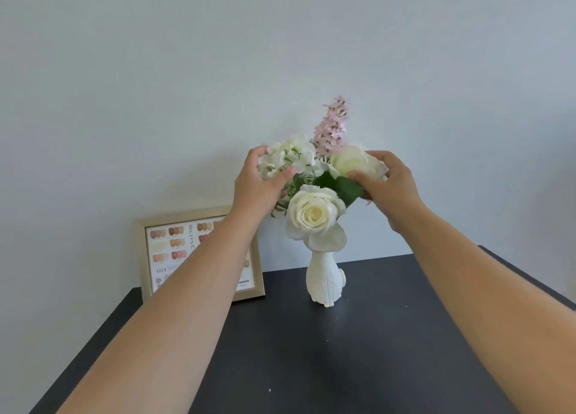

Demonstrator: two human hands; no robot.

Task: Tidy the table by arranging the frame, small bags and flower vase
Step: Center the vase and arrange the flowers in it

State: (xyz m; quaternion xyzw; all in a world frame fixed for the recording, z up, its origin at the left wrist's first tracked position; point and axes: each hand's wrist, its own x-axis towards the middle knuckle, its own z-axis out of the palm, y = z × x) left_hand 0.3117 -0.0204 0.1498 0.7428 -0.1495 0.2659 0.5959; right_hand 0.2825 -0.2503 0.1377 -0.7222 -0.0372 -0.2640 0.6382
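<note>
Hands work at the bouquet, one on each side. The left hand [261, 179] cups the white hydrangea head [288, 158] with fingers curled around its outer edge and thumb pressed in at the front; the right hand [385, 184] closes loosely on the upper white rose [352, 161], fingertips over its top and thumb under the petals near the green leaves [341, 186]. Neither hand touches the flower vase [324, 281], which stands upright on the dark surface [311, 367], near the back wall [280, 55] and just right of the frame [199, 254].

Judging from the grip, the step in hand is spreading and evening out the blooms. Done well, it wants light pressure at the flower heads and small outward nudges, with no pull upward (the vase is narrow-footed and top-heavy under this bunch, so a tug could tip it or lift the stems out). The lower front rose [314, 215] droops over the vase neck and probably needs raising next; the pink spike [332, 126] stands tall behind and looks fine.

The frame leans upright against the wall, partly hidden behind the left forearm [187, 289], close enough that a sideways sweep of that arm could knock it. No small bags appear in view, so that part of the tidying cannot be judged. The rest of the surface in front is bare apart from a few pale specks.
</note>
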